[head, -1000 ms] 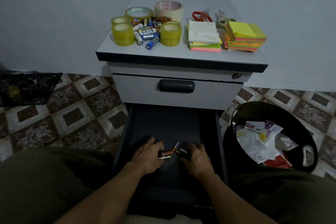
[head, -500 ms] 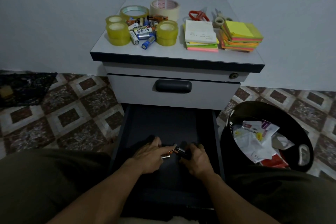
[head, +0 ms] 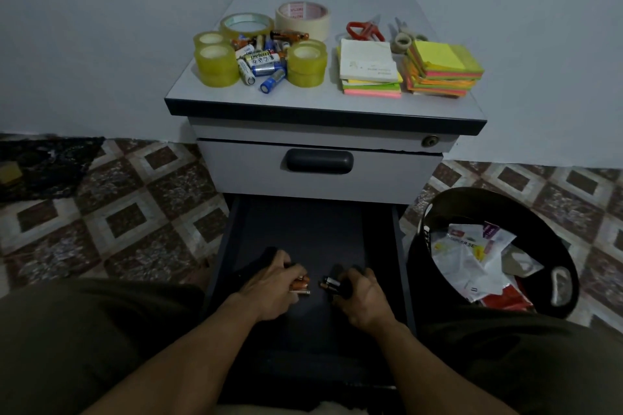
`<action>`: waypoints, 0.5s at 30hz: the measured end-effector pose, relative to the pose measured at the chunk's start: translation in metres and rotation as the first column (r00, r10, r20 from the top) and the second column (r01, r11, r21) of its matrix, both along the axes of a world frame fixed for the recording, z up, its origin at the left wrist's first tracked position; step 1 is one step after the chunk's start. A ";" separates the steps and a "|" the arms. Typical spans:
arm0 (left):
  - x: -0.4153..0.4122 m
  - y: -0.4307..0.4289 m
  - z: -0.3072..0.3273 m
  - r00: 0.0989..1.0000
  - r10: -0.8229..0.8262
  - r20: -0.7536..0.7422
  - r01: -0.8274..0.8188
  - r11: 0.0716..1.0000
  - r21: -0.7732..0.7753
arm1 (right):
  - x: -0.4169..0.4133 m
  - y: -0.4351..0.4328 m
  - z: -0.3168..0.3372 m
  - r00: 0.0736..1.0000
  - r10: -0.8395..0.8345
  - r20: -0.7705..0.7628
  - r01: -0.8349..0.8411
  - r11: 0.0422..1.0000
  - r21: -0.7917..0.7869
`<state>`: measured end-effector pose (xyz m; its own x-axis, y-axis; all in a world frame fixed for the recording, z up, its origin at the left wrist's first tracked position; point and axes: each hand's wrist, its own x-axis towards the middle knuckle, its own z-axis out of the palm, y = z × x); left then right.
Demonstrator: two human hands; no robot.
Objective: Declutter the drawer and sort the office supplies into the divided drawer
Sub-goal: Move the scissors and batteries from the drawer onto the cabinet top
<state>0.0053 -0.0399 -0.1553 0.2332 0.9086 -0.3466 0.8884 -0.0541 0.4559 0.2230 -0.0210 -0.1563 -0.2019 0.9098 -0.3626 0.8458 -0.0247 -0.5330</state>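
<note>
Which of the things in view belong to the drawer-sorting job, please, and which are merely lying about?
Job: open drawer; batteries gripped by left hand and right hand; battery pile, tape rolls, sticky notes, scissors on cabinet top; bin of wrappers.
Lying about: dark cloth; patterned floor tiles.

Pale grey pedestal cabinet [head: 242, 175], dark-edged top. On it: translucent yellow tape rolls [head: 215, 66], cream masking-tape roll [head: 302, 21], red-handled scissors [head: 363, 31], neon yellow-pink-orange sticky-note stacks [head: 441, 69]. Beside it: brown-and-white diamond-patterned floor tiles [head: 128, 222]; round black plastic bin [head: 488, 204].
</note>
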 end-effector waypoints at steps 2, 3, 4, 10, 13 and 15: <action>-0.003 -0.002 0.001 0.998 0.062 0.012 -0.062 0.998 0.020 | -0.001 0.000 0.000 1.000 -0.003 0.008 0.003 1.000 0.000; -0.004 -0.003 0.001 0.997 0.081 0.018 -0.081 0.996 0.030 | -0.001 0.000 0.000 1.000 -0.001 0.008 0.001 1.000 0.001; -0.005 -0.003 0.002 0.995 0.093 0.029 -0.094 0.995 0.038 | -0.001 0.000 0.000 1.000 0.001 0.007 -0.001 1.000 0.001; -0.001 -0.004 0.004 0.990 0.127 0.065 -0.129 0.991 0.030 | -0.007 0.000 -0.001 1.000 0.017 -0.017 -0.017 1.000 -0.007; -0.002 -0.005 0.002 0.986 0.157 0.063 -0.156 0.988 -0.010 | -0.007 0.001 -0.002 1.000 0.023 -0.015 -0.023 1.000 -0.009; -0.001 -0.005 0.001 0.981 0.182 0.064 -0.181 0.983 -0.017 | -0.007 0.001 -0.003 0.999 0.034 0.001 -0.034 0.999 0.000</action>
